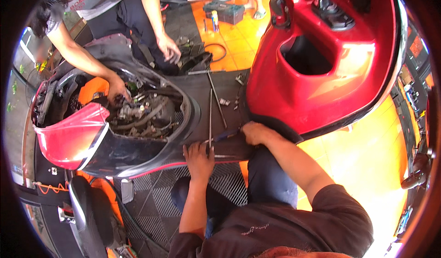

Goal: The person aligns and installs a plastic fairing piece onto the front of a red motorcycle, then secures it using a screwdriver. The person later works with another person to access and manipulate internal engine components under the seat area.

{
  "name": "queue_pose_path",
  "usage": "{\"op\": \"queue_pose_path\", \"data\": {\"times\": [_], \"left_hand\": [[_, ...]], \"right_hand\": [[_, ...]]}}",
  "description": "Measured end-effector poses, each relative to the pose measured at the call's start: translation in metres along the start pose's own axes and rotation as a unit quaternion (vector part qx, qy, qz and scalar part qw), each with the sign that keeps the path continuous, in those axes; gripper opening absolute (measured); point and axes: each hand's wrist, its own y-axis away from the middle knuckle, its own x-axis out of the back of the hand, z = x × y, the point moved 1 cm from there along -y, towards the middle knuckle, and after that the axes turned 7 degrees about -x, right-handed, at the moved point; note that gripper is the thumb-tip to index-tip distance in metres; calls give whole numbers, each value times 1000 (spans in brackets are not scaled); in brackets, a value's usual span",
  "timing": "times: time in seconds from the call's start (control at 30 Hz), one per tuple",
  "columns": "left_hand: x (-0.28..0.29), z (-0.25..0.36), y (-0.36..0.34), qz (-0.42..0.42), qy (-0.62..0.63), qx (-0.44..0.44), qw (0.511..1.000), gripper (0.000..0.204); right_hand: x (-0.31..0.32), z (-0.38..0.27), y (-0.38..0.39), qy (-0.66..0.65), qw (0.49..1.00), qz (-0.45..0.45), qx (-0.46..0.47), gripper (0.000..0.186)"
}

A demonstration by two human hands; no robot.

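My left hand (197,154) rests with fingers apart on the near edge of the scooter's dark floorboard (193,85), at the lower end of a long thin rod (211,113). My right hand (253,133) grips a dark blue-handled screwdriver (232,132), its shaft reaching toward my left fingers; the tip is hard to make out. More rods and small metal parts (225,102) lie on the floorboard. To the left is the opened body with exposed engine (142,113); to the right stands the red front panel (303,97).
A co-worker's hand (117,89) reaches into the engine bay; their other hand (167,49) hangs behind it. A dark toolbox (223,12) and spray can (214,20) sit on orange flooring, near another person's foot (258,13). A black seat (87,207) stands lower left.
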Motion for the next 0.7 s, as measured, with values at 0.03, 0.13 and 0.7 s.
{"op": "queue_pose_path", "data": {"times": [0.03, 0.13, 0.7], "left_hand": [[5, 5, 3, 9, 3, -3, 1000, 29], [26, 21, 3, 8, 85, -6, 996, 32], [12, 25, 45, 62, 841, 442, 307, 32]], "right_hand": [[5, 0, 4, -19, 1000, 17, 3, 34], [14, -7, 15, -79, 994, 77, 21, 45], [-8, -110, 76, -115, 925, 174, 319, 44]]}}
